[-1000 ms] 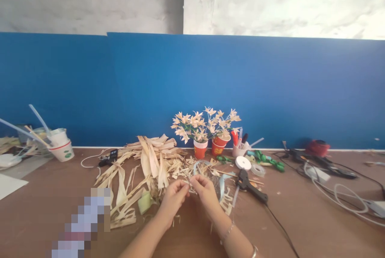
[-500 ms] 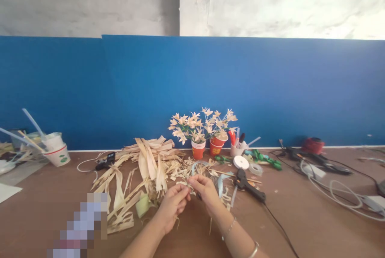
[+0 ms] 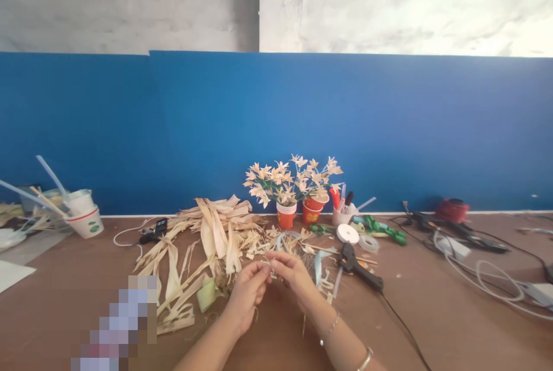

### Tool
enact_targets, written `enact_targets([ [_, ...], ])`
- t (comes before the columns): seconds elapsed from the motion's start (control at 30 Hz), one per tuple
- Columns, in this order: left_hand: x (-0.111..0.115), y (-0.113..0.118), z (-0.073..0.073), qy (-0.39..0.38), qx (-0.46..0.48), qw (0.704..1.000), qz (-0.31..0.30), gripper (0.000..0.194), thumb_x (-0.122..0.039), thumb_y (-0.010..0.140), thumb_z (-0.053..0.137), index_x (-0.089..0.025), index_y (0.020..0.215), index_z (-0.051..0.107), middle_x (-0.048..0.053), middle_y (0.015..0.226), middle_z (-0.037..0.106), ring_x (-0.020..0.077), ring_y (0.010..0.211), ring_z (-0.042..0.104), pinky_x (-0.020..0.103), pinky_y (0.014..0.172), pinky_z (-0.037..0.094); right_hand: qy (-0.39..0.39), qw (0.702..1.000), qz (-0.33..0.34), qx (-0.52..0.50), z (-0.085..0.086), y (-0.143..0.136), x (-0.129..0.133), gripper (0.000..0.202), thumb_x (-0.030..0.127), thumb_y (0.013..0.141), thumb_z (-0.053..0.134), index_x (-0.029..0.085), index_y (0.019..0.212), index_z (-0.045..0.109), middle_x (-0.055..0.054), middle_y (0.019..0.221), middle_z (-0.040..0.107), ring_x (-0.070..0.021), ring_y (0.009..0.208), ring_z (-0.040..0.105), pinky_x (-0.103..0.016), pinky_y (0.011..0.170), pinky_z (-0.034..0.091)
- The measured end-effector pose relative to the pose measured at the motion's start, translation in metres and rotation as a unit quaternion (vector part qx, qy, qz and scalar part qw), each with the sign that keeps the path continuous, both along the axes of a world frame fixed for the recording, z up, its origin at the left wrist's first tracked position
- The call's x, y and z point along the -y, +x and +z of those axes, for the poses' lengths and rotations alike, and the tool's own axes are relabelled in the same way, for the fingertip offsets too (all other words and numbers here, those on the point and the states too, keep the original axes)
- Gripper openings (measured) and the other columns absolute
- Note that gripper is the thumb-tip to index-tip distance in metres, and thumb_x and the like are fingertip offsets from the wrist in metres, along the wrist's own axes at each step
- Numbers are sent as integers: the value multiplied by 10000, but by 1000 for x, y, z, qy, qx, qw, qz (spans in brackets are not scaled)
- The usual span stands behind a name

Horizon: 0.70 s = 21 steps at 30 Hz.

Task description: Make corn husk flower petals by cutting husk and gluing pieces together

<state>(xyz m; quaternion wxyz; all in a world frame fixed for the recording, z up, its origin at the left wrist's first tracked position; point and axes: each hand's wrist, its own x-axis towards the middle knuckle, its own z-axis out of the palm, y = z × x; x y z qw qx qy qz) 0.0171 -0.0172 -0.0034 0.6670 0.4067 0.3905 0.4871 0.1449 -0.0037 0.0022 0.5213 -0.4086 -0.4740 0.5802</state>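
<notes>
My left hand point(image 3: 249, 291) is closed in a pinch, its fingertips meeting those of my right hand point(image 3: 294, 279) above the front middle of the table. Something small and pale sits between the fingertips, too small to name. My right thumb and fingers are pinched together as well, and bracelets circle that wrist. Just beyond both hands lie scattered scraps of dried husk point(image 3: 254, 242). Left of them spreads a heap of long dried husk strips point(image 3: 218, 227). Beside my left hand rests a pale green roll point(image 3: 207, 294).
Red paper cups point(image 3: 286, 219) hold pale husk flowers point(image 3: 276, 178) by the blue partition point(image 3: 216, 117). A black glue gun point(image 3: 360, 270), a white spool point(image 3: 347, 234) and a clear tape roll point(image 3: 368, 243) lie to the right. Cables point(image 3: 484, 270) spread far right; a white cup point(image 3: 88, 222) stands left.
Both hands stay together at nearly the same place. My right fingers have shifted slightly, the forefinger now stretched more over the left fingertips. The whole view has moved a little.
</notes>
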Motion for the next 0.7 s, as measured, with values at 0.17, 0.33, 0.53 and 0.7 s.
enact_targets([
  [0.17,1,1,-1,-5,-7,1000,-21,302,-406,679,667,-152,700,506,-57,589,493,-3,375,191,187,392,65,30,999,-27,11,2,-2,0,359,477,591,740,153,532,597,26,501,508,-97,515,420,-236,533,333],
  [0.33,0,3,-6,62,-97,993,16,280,-419,729,605,-162,666,512,-58,536,474,33,398,272,181,404,161,59,992,-97,60,-7,-6,-4,403,494,586,716,171,499,491,46,479,456,-96,495,398,-230,521,326],
  [0.53,0,4,-12,143,-177,973,40,288,-445,730,584,-177,637,534,-42,509,493,87,435,418,206,443,305,93,976,-139,142,-12,-6,-6,383,452,648,660,191,520,412,70,476,378,-86,479,346,-217,490,294],
  [0.7,-2,3,-18,75,-141,987,33,332,-505,699,589,-183,733,516,-35,572,560,43,327,359,181,357,185,111,938,-156,290,12,31,-17,337,450,815,432,174,652,538,1,599,544,-145,593,510,-242,570,393],
])
